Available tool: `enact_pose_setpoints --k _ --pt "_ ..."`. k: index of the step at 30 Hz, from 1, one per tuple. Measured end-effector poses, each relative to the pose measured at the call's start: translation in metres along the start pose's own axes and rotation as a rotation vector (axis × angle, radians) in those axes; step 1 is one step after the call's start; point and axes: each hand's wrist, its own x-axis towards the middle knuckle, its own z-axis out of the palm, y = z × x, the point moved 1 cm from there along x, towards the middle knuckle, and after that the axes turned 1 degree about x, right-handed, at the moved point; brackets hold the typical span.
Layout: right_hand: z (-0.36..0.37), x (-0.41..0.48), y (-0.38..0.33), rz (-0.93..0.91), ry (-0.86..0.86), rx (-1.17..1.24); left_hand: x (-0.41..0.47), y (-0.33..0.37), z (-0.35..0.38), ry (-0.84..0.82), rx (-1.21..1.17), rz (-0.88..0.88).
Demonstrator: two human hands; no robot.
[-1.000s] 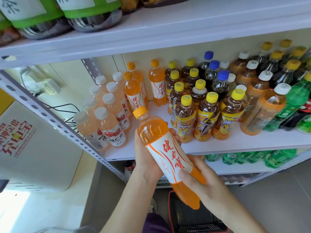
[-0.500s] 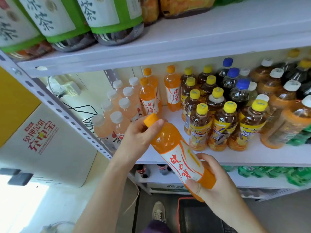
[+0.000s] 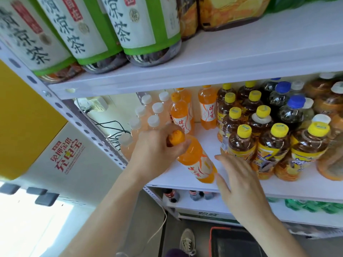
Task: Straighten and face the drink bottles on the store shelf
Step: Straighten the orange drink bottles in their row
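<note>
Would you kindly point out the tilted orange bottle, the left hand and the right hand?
orange bottle (image 3: 193,151): head view, orange body above the label.
left hand (image 3: 156,151): head view, back of the hand.
right hand (image 3: 239,179): head view, back of the hand.

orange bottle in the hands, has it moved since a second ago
Yes. The orange bottle went from in front of the shelf to over its board, left of the yellow-cap bottles.

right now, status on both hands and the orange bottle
Left hand grips orange bottle at the cap. Right hand open beside its base. Bottle tilted, base on shelf front. Yellow-capped tea bottles close on its right.
</note>
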Motion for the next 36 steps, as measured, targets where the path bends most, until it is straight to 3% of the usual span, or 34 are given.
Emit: enact_pose_setpoints --k 3,6,16,23,27,29,31,36 --pt "-0.017 0.009 0.003 -0.035 0.219 -0.087 0.016 -0.009 0.013 -0.004 0.136 -0.037" --pt "-0.029 0.02 0.008 -0.023 0.292 -0.142 0.034 -0.025 0.028 -0.064 0.215 -0.101" --pt "-0.025 0.046 0.033 0.069 0.132 -0.219 0.08 -0.059 0.054 0.05 0.341 -0.244" --pt "-0.019 0.05 0.043 0.031 0.173 -0.195 0.084 -0.052 0.059 0.08 0.608 -0.244" --pt "-0.017 0.05 0.046 0.04 0.182 -0.178 0.084 -0.028 0.068 0.202 0.609 0.021" --pt "-0.017 0.05 0.045 0.057 0.161 -0.169 0.094 -0.012 0.084 0.081 0.459 0.142" --pt "-0.017 0.048 0.042 0.085 0.118 -0.157 0.111 -0.002 0.101 -0.031 0.372 0.146" --pt "-0.021 0.031 0.031 0.147 0.114 -0.116 0.167 0.0 0.126 -0.152 0.497 0.049"
